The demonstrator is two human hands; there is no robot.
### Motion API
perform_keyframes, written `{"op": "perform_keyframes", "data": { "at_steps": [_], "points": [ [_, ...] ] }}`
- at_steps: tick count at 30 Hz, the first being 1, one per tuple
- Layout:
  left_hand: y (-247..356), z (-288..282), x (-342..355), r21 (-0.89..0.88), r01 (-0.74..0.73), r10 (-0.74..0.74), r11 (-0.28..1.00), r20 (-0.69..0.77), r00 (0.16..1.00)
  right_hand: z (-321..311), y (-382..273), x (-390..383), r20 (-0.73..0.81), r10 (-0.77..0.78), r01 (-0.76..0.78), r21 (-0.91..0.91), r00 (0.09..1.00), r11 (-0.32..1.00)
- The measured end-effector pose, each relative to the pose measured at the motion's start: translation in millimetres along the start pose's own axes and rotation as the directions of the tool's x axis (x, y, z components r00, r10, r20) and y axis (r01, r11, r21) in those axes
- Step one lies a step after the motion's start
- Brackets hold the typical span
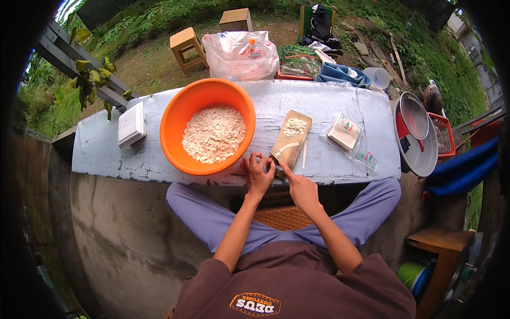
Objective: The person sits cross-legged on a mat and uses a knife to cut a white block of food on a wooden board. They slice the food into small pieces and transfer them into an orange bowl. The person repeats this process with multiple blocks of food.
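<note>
My left hand [258, 175] is closed at the near-left corner of a wooden board [289, 150], its fingertips on something small and dark that I cannot make out. My right hand [300, 190] points its index finger onto that same end, other fingers curled, their contents hidden. A pile of small pale cut pieces [294, 127] lies on the board's far part, with a pale strip [287, 148] lower down. A thin pale stick [304, 155] rests right of the board. Left of it stands an orange bowl [168, 135] filled with similar pieces [212, 135].
A white lidded box [132, 125] sits at the table's [98, 157] left. Rightward are plastic packets [344, 133] and metal basins [418, 164]. Along the back are a bagged bundle [234, 56], blue cloth [340, 77] and a stool [186, 42]. A wooden shelf [435, 239] stands at lower right.
</note>
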State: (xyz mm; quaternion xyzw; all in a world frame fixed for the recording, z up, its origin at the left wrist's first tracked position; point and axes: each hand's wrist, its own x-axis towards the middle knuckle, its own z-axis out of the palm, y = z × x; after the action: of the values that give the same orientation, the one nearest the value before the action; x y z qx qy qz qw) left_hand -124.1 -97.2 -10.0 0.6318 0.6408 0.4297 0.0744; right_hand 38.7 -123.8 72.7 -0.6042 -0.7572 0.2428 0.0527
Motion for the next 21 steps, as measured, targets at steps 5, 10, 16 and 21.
{"op": "perform_keyframes", "data": {
  "at_steps": [5,10,16,21],
  "points": [
    [0.5,-7.0,-5.8,0.081,-0.038,0.035,0.996,0.04,0.999,5.3,-7.6,3.2,-0.089,-0.019,0.024,0.058,0.996,0.998],
    [-1.8,-10.1,-11.0,0.134,-0.093,0.09,0.987,0.026,0.996,-3.4,-8.3,-9.0,0.001,-0.006,0.006,0.038,1.0,0.999],
    [0.9,-12.9,-13.8,0.194,-0.105,0.096,0.975,0.052,0.994,-1.7,-4.5,-13.2,0.003,-0.008,0.008,0.035,1.0,0.999],
    [8.2,-14.7,-8.0,0.22,-0.169,0.146,0.961,0.118,0.982,-1.5,23.0,-5.6,-0.213,0.05,-0.034,0.076,0.976,0.996]
  ]
}}
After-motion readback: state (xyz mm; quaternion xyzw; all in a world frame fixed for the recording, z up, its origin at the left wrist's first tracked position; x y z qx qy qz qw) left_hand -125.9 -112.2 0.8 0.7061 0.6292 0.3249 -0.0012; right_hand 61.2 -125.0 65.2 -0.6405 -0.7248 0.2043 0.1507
